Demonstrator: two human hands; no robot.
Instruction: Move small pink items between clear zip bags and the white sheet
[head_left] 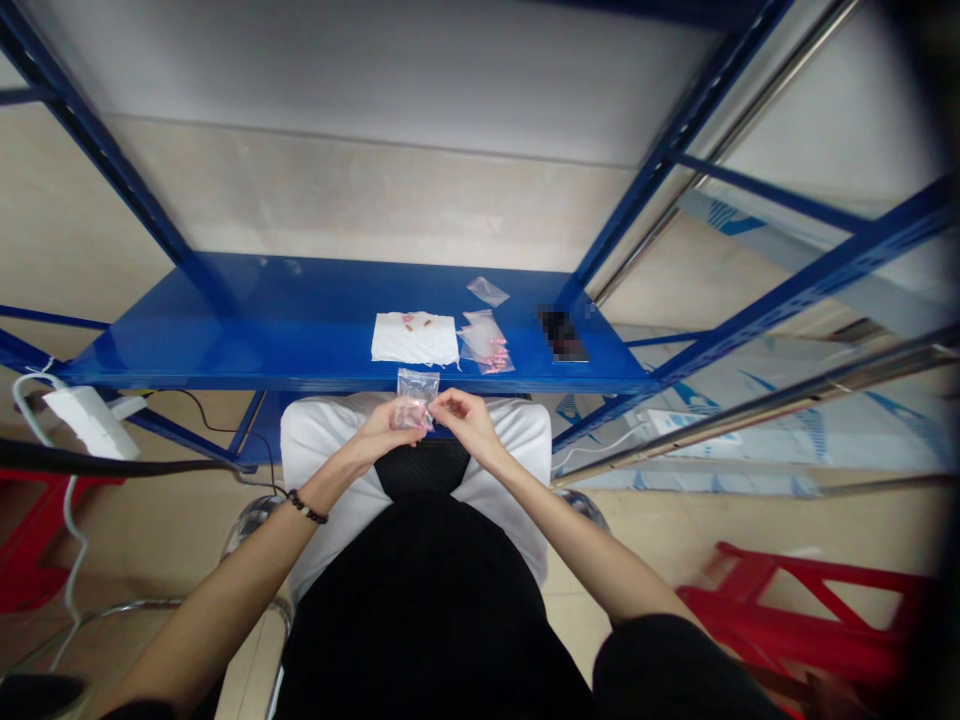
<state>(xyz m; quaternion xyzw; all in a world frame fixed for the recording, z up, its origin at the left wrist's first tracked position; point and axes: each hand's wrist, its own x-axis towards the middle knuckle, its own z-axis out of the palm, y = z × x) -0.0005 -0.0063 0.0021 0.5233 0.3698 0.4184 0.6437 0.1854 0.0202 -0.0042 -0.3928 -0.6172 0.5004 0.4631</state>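
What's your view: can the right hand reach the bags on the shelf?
Probably yes: nothing visible blocks the shelf bags, though the right hand is busy at the bag in the left hand.

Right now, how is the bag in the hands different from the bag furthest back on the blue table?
The held bag is in the left hand, with the right hand at its side; the back bag lies on the blue table. The held bag shows pink near its lower end; the back bag shows none that I can see. Both look like clear plastic.
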